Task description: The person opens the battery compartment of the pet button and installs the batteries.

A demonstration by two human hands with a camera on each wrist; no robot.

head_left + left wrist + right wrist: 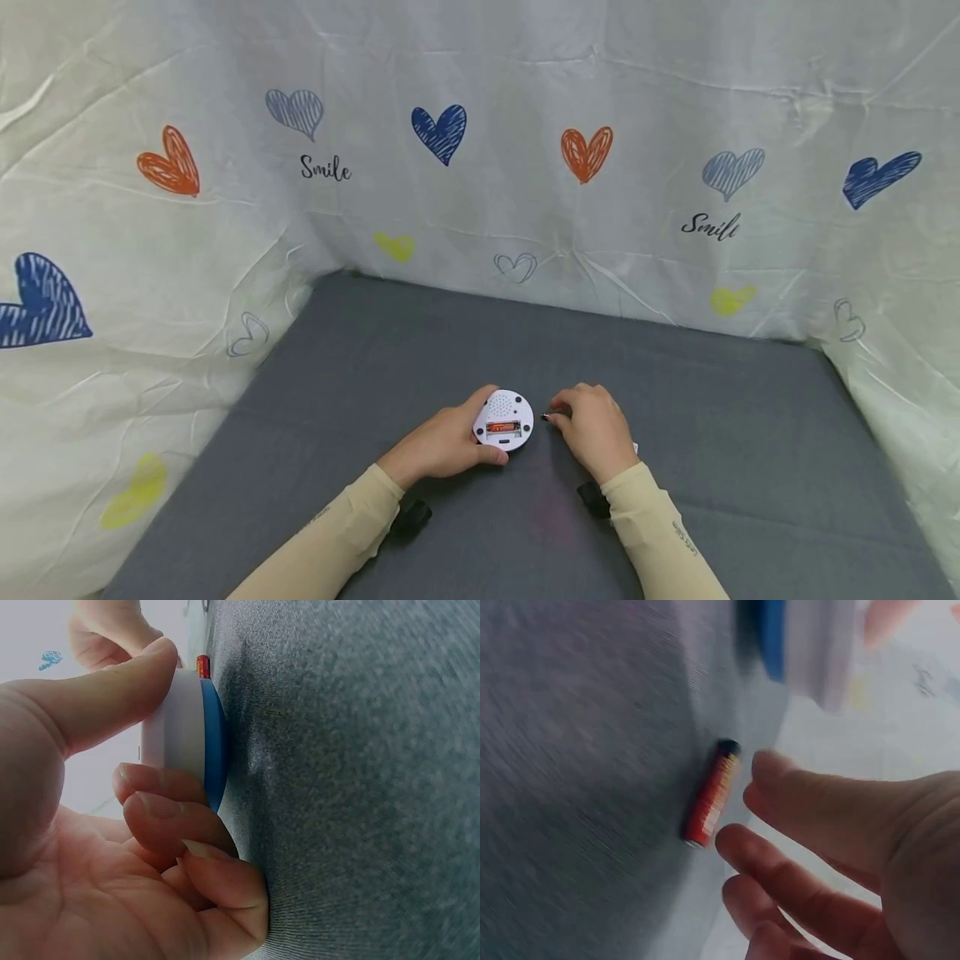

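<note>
Left hand (446, 437) grips round white-and-blue plastic device (499, 406) over grey cloth-covered desk (420, 342), presumably keeping battery bay (517, 433) upturned for access; my right hand's (596, 429) fingers (742, 847), slightly parted, hang beside red, black-ended cylindrical battery (714, 793).

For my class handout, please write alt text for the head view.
A person's left hand holds a round white device with a battery in its open compartment. The right hand is beside it, close to a second battery. Below is grey cloth; behind, a white sheet printed with hearts.
</note>
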